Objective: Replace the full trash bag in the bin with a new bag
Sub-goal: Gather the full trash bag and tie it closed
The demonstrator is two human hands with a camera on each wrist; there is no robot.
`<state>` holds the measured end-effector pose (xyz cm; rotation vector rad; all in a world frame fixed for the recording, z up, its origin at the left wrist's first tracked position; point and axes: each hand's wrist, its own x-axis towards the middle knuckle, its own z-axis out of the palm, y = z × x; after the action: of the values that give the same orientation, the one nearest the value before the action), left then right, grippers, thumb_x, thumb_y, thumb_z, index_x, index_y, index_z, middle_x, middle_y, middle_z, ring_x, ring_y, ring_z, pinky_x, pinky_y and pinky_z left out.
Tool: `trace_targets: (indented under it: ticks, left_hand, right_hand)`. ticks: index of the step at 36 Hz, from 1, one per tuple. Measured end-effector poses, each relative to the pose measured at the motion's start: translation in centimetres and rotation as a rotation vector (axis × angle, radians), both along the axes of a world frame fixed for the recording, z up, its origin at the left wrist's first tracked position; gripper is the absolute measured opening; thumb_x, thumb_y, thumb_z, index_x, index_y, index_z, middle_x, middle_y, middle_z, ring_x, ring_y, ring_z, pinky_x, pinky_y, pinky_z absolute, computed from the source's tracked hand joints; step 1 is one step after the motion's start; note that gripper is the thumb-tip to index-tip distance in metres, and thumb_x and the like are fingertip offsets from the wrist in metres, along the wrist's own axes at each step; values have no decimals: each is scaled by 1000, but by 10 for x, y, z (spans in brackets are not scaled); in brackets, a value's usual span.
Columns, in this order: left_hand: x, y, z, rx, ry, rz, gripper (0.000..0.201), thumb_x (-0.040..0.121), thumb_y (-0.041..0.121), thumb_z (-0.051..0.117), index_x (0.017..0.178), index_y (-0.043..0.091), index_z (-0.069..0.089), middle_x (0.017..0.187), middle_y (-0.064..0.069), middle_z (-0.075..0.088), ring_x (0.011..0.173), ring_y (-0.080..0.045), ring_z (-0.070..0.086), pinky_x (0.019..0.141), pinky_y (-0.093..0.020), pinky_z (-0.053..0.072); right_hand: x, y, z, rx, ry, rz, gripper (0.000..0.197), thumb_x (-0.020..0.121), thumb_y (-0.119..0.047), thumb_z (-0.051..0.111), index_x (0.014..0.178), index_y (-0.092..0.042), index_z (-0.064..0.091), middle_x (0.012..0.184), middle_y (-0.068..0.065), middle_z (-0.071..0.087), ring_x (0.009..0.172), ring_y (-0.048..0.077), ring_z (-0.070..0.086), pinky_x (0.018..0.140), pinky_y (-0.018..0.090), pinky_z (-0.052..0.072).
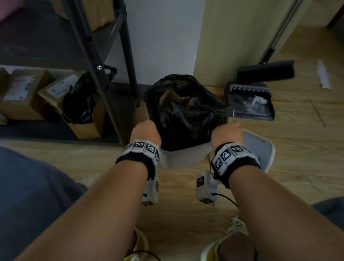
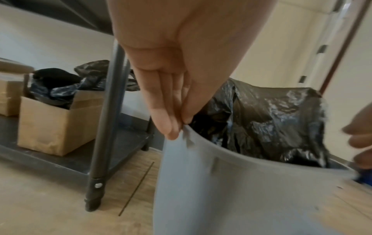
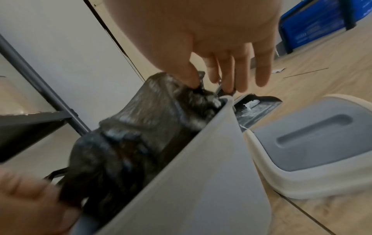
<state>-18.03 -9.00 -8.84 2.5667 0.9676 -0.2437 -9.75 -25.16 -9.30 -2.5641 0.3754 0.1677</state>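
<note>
1. Head view, taking the bin point(image 1: 176, 156) as the landmark: far to its left, on the low shelf point(image 1: 26, 127), stand cardboard boxes point(image 1: 19, 92), and a spare black bag point(image 1: 82, 97) sits in the open box nearest the bin.
2. At the bin's left rim, the left hand point(image 1: 146, 132) pinches the edge where the plastic meets the wall; the left wrist view shows the fingers point(image 2: 167, 111) pressed together against the thumb. Whether the hand holds the bag's hem or only the rim is hard to tell through the blur.
3. Inside the bin stands the full trash bag point(image 1: 185, 108), bulging above the rim, its mouth loose with brown paper showing at the top. Its long axis runs upright, so I judge it must come straight up and out.
4. At the bin's right rim, the right hand point(image 1: 227, 132) reaches down with its fingers point(image 3: 227, 74) partly spread; thumb and first fingers dip into the plastic at the far corner, seemingly gathering it.
5. The two hands flank the bag on opposite sides, about equally close, with the bag just ahead and between them.
6. Right of the bin, its lid point(image 1: 257, 149) lies on the floor, touching the bin's side; behind it are a dustpan point(image 1: 250, 101) and a broom point(image 1: 267, 70).
</note>
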Motion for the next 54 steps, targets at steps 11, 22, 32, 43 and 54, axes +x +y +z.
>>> trace_targets:
  ticks: [11,22,32,43,54]
  left_hand:
    - [10,-16,-6,75,-19,-231,24,89,6,47,90,2,71,95,-18,68,76,-32,56,65,-33,44]
    - [22,12,-16,250,46,-315,34,93,9,44,121,7,63,127,-14,56,123,-31,48,98,-40,47]
    - [16,6,-13,161,87,-309,22,89,12,56,99,13,75,105,-11,70,98,-31,64,83,-35,52]
    - [19,-23,-4,77,177,-462,14,79,26,74,87,16,76,82,-4,68,75,-27,61,70,-35,55]
    - [18,4,36,-28,-119,-307,26,81,26,56,59,13,60,61,-4,57,64,-27,57,52,-23,40]
  right_hand:
    - [-20,3,-11,60,263,125,54,88,-42,60,125,-10,39,118,17,60,107,38,60,95,52,48]
    - [-4,6,-16,-71,162,291,51,93,-10,51,139,-4,29,118,21,61,105,35,63,77,39,51]
    - [9,18,-12,-70,204,315,61,95,-8,47,147,-3,17,129,22,56,114,35,59,85,40,48]
    - [7,0,-3,-257,285,447,55,98,-11,45,147,3,25,145,23,41,128,35,49,100,42,44]
    - [3,23,31,17,-52,462,38,93,-8,41,130,-7,45,129,19,53,116,37,53,91,40,45]
